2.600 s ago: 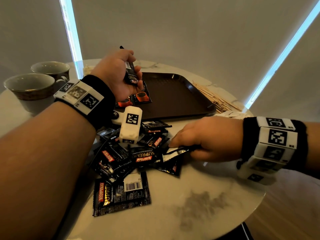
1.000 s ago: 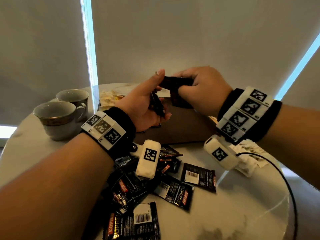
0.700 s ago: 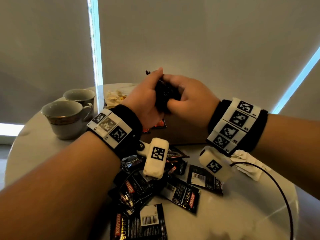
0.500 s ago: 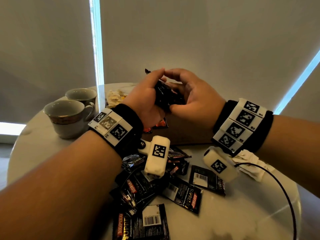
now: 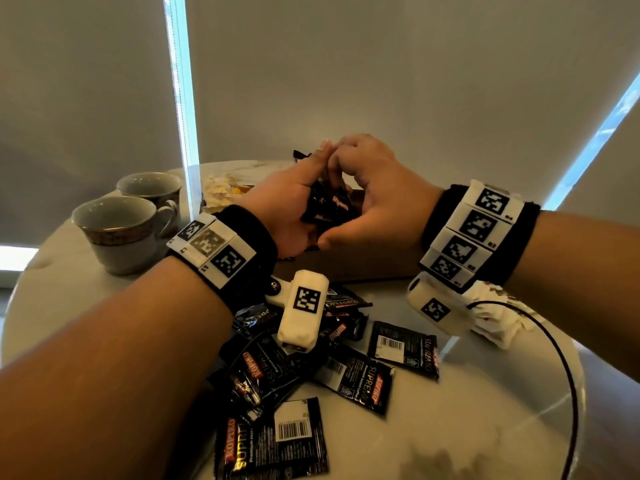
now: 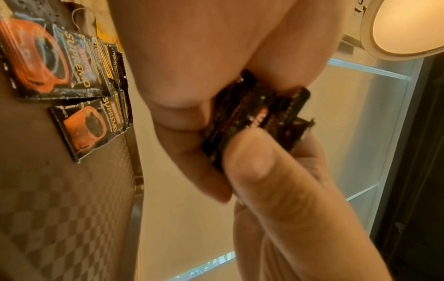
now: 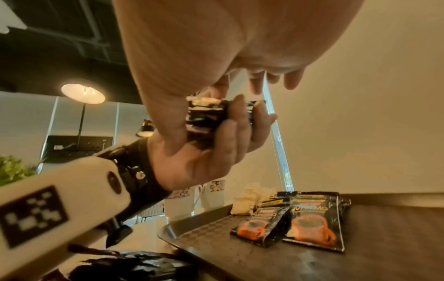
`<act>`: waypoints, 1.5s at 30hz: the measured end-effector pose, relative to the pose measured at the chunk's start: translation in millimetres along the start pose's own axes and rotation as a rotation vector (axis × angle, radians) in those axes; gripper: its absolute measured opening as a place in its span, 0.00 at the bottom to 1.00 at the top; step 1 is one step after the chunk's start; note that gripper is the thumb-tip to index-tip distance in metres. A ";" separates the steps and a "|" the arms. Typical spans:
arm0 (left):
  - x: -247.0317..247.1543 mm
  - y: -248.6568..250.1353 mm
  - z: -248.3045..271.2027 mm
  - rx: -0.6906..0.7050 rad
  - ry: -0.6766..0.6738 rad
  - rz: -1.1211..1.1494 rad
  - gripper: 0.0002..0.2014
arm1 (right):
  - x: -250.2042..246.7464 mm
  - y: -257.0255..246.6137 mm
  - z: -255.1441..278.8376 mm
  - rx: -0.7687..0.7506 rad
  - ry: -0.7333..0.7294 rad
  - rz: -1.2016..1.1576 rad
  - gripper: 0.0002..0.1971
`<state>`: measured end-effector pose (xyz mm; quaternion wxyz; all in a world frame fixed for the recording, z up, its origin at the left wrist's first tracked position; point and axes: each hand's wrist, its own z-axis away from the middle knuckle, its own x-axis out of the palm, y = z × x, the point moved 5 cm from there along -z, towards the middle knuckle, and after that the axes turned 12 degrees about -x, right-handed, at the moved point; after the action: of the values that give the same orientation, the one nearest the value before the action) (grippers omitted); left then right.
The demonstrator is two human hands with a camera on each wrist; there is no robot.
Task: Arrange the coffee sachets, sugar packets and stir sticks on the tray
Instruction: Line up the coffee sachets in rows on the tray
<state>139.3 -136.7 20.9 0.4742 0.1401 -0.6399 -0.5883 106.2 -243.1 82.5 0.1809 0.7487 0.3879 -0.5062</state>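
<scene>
Both hands meet above the brown tray (image 5: 367,268) and hold one stack of black coffee sachets (image 5: 325,213) between them. My left hand (image 5: 308,192) grips the stack from the left with its thumb up along the side. My right hand (image 5: 346,202) pinches it from the right, fingers on top and thumb underneath. The left wrist view shows the stack (image 6: 252,117) edge-on between the two thumbs. Two sachets with orange cups (image 7: 312,224) lie on the tray (image 7: 264,256). Several loose sachets (image 5: 353,379) are scattered on the table under my wrists. No stir sticks show.
Two teacups (image 5: 117,230) stand at the table's left. Crumpled white packets (image 5: 216,192) lie beside the tray's far left corner, and more white packets (image 5: 498,317) lie under my right wrist. A black cable (image 5: 568,375) loops over the round marble table's right edge.
My right hand took a sachet from the table and carried it up to the ones in my left hand. Both hands have since closed on the stack together.
</scene>
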 end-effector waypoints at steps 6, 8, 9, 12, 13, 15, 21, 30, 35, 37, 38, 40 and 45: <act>5.9 -2.4 -1.5 0.011 -0.137 -0.032 0.31 | 1.8 0.8 -5.6 0.018 0.014 -0.064 0.22; 2.9 -0.5 1.2 0.024 -0.153 -0.013 0.22 | 1.9 -0.3 -1.4 0.004 0.023 -0.078 0.24; 0.2 0.1 1.5 0.024 -0.141 -0.002 0.20 | 1.5 -0.8 2.2 -0.012 0.026 -0.061 0.27; -12.3 10.3 3.8 0.084 -0.011 0.083 0.11 | -9.2 1.8 16.8 0.064 0.040 0.002 0.27; -17.3 14.3 4.9 0.122 0.011 0.119 0.10 | -11.5 4.6 22.9 0.127 -0.021 -0.026 0.25; -24.6 19.1 6.7 0.180 0.007 0.152 0.15 | -5.3 6.9 39.9 0.257 -0.309 -0.045 0.18; -35.7 23.9 4.9 0.256 0.084 0.120 0.11 | 34.7 -5.6 91.5 0.364 -0.923 0.038 0.28; -37.7 16.4 3.1 0.211 0.123 0.116 0.14 | 49.6 0.7 102.3 0.432 -1.032 0.078 0.23; -35.1 11.5 3.8 0.153 0.127 0.077 0.11 | 20.8 20.0 86.4 0.468 -0.909 0.144 0.07; -31.4 8.6 2.8 0.118 0.095 0.065 0.12 | 2.6 28.0 77.1 0.502 -0.837 0.163 0.05; -29.3 7.3 2.2 0.101 0.076 0.056 0.15 | -5.7 30.1 71.7 0.513 -0.763 0.154 0.06; -25.8 5.0 0.6 0.079 0.049 0.048 0.20 | -17.5 30.7 58.5 0.525 -0.481 0.032 0.07; -11.0 0.7 -0.9 0.110 -0.016 0.043 0.13 | -8.6 17.2 29.9 0.531 0.087 -0.392 0.08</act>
<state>145.8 -129.0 16.5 0.4732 0.1475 -0.6780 -0.5428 99.2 -277.3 75.4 -0.1382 0.7017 0.3864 -0.5824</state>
